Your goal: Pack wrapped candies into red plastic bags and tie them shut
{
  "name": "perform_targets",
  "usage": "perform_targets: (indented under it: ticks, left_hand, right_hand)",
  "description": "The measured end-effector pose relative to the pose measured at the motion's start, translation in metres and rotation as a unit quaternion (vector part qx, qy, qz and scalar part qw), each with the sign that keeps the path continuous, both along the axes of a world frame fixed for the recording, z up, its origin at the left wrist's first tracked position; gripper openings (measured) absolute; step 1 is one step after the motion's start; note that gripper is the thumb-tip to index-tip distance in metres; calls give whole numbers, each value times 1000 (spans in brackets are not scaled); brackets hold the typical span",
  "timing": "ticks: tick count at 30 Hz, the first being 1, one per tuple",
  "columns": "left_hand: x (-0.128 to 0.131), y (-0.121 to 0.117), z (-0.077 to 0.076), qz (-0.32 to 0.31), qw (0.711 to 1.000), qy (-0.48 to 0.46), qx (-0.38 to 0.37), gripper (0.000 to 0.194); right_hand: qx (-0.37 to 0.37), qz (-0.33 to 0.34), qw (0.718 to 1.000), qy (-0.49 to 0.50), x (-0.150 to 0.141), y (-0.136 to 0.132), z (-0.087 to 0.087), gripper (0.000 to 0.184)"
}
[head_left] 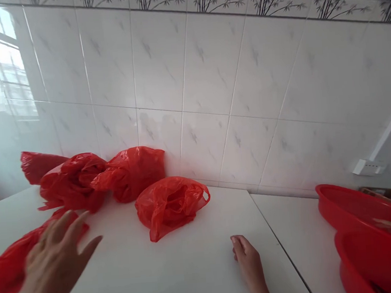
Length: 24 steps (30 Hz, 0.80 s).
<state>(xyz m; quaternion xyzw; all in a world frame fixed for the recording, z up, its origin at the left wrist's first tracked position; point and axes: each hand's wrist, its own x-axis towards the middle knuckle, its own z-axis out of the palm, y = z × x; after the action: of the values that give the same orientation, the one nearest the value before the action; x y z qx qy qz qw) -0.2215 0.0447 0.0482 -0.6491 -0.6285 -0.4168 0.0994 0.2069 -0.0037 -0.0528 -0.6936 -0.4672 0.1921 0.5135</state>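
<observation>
1. While the left hand [53, 254] spreads its fingers over it, a glossy, crumpled red bag [5, 272] lies beneath; contact is unclear.
2. The right hand [248, 259] curls its fingers in, over the white table [178, 274].
3. Beyond both hands rises a marbled tile wall [209, 68].

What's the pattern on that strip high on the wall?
The wall strip has a dark bamboo pattern on pale grey, seen best in the head view.

I see soft, greyish daylight, a window's glare [1, 62] washing out the tiled wall [183, 75] at far left. My left grip [56, 252] looks slightly blurred, the right corners fall dark, and the near basin [372, 247] is perhaps too shadowed inside to read.
</observation>
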Motion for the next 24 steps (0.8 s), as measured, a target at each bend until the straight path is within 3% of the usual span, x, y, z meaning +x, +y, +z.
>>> perform_targets:
  ticks: [1,3,5,7,9,11,16,21,24]
  left_hand:
    - [19,3,3,-33,998,18,43,42]
    - [59,7,10,-151,987,37,41,32]
    - [100,12,16,-272,961,43,-14,27]
    - [137,21,17,-332,939,55,-66,23]
    - [168,33,13,-353,928,70,-101,22]
    - [190,47,7,-320,934,103,-122,20]
    - [220,60,8,-275,941,150,-126,9]
    - [233,27,22,-293,952,87,-6,33]
    - [241,-4,12,-348,936,18,37,37]
  right_hand:
    - [6,-2,1000,-3,0,0,0,39]
    - [22,-7,1000,-3,0,1,0,38]
    - [37,-11,999,3,0,0,1,37]
    - [42,-10,999,9,0,0,3,37]
    - [34,-8,999,11,0,0,4,37]
    - [25,-7,1000,9,0,0,4,37]
    - [17,-6,1000,3,2,0,3,34]
    - [17,-4,1000,-15,-1,-1,7,33]
    - [83,-13,996,-9,-15,-2,11,53]
